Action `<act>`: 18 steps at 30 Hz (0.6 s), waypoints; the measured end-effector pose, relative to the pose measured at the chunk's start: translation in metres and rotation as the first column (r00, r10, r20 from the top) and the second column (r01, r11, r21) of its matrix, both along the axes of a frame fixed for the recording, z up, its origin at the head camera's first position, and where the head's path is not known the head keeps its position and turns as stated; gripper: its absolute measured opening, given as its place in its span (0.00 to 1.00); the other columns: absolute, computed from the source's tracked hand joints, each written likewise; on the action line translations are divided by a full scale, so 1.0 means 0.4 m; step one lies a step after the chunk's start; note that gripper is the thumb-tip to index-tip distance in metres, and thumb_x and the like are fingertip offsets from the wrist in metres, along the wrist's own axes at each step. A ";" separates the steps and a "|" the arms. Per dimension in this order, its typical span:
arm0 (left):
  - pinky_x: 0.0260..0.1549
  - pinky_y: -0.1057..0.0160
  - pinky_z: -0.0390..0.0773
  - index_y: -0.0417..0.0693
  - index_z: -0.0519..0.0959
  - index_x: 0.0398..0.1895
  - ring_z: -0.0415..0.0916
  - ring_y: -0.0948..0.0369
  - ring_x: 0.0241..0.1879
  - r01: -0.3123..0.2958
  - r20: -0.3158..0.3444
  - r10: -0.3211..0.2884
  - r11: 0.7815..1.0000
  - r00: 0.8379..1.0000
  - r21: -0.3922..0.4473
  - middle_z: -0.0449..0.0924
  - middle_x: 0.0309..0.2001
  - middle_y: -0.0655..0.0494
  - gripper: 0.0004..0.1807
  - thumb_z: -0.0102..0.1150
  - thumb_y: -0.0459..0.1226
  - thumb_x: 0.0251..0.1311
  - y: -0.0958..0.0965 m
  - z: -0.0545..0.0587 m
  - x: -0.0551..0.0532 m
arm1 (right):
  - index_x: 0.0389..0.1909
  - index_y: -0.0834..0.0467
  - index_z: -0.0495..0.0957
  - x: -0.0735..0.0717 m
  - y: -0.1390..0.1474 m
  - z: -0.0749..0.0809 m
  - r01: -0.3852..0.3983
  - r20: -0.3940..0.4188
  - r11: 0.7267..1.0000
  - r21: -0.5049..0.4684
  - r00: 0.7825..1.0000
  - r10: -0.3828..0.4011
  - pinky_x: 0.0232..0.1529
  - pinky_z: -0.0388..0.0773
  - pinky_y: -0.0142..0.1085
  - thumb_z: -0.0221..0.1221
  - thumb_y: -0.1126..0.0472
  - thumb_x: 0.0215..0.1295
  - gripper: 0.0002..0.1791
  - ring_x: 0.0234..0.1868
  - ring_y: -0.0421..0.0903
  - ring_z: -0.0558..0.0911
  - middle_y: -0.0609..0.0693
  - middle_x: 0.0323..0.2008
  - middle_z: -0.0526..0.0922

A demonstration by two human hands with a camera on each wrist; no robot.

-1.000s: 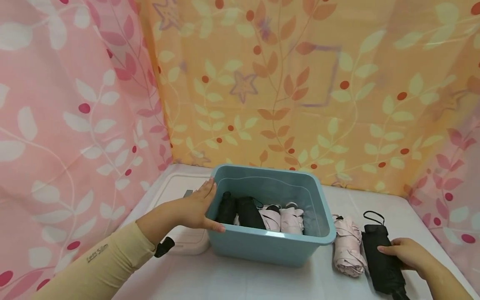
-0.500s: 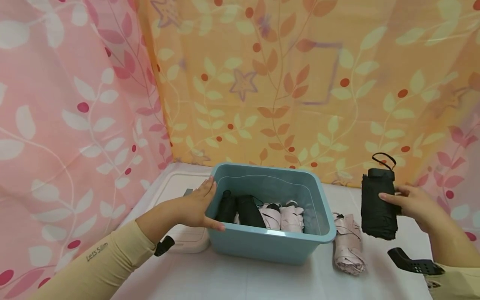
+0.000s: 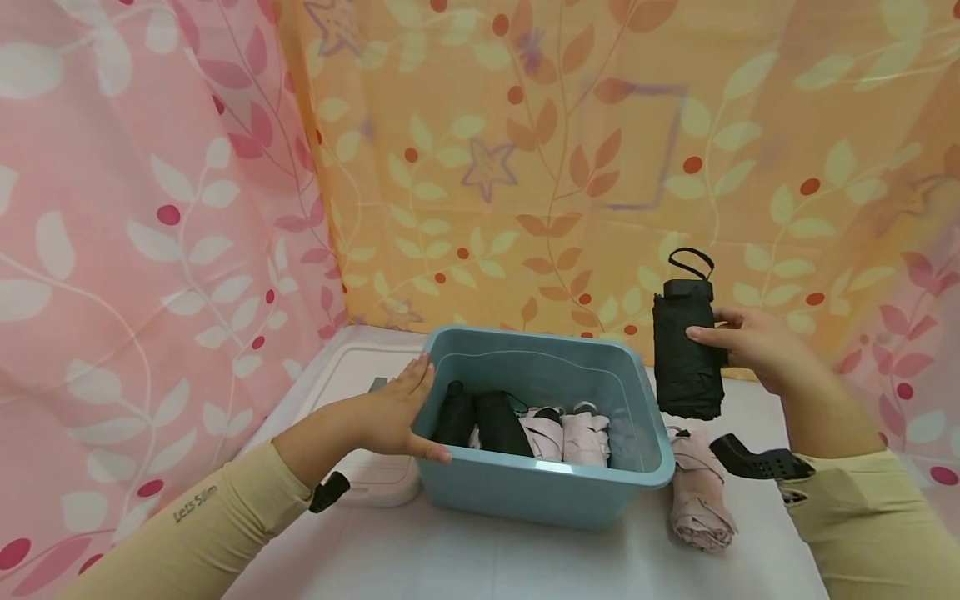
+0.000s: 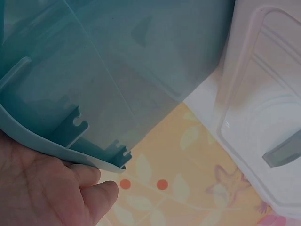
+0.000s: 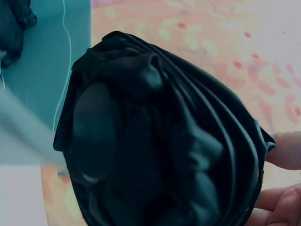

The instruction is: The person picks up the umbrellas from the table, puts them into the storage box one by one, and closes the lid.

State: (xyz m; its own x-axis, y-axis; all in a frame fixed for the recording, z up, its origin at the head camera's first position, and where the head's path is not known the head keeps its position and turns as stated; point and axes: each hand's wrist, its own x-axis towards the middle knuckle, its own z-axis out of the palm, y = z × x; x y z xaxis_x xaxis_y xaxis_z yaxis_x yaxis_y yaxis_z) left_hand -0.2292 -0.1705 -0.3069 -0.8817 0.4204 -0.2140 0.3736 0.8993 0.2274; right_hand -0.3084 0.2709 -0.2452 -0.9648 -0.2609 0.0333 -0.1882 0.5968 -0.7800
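A folded black umbrella (image 3: pixel 686 354) with a wrist loop on top is held upright in the air by my right hand (image 3: pixel 765 346), thumb in front and fingers behind. It hangs just right of the blue plastic bin (image 3: pixel 525 496); the right wrist view shows its end (image 5: pixel 160 136) up close. My left hand (image 3: pixel 390 417) rests on the bin's left rim, fingers straight along it and thumb over the front edge. Inside the bin lie two black umbrellas (image 3: pixel 502 425) and pink ones (image 3: pixel 585 437) side by side. Another folded pink umbrella (image 3: pixel 699 500) lies on the table right of the bin.
A pale lid (image 3: pixel 360 483) with a grey latch (image 4: pixel 284 150) lies left of the bin, partly under my left forearm. The white table (image 3: pixel 450 558) is backed by an orange patterned curtain (image 3: pixel 480 208), with pink curtains (image 3: pixel 150 333) at the sides.
My right hand has lifted the black umbrella off the table and carried it up and left toward the bin. The left hand stays on the rim.
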 end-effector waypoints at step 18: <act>0.65 0.46 0.41 0.39 0.33 0.70 0.22 0.51 0.70 0.006 -0.007 -0.006 1.000 1.000 -0.002 0.22 0.71 0.45 0.69 0.51 0.73 0.36 0.001 0.002 0.004 | 0.52 0.72 0.66 -0.052 -0.224 -0.030 -0.122 0.130 0.992 -0.012 0.984 0.122 0.43 0.77 0.44 0.56 0.57 0.63 0.25 0.38 0.48 0.78 0.64 0.45 0.73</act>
State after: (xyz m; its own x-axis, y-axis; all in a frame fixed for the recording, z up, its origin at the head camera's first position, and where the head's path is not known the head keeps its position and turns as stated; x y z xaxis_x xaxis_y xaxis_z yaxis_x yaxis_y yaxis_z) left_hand -0.2274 -0.1700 -0.3060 -0.8806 0.4255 -0.2086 0.3808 0.8974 0.2230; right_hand -0.3290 0.1811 -0.2572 -0.9219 -0.3771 -0.0890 -0.1566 0.5727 -0.8046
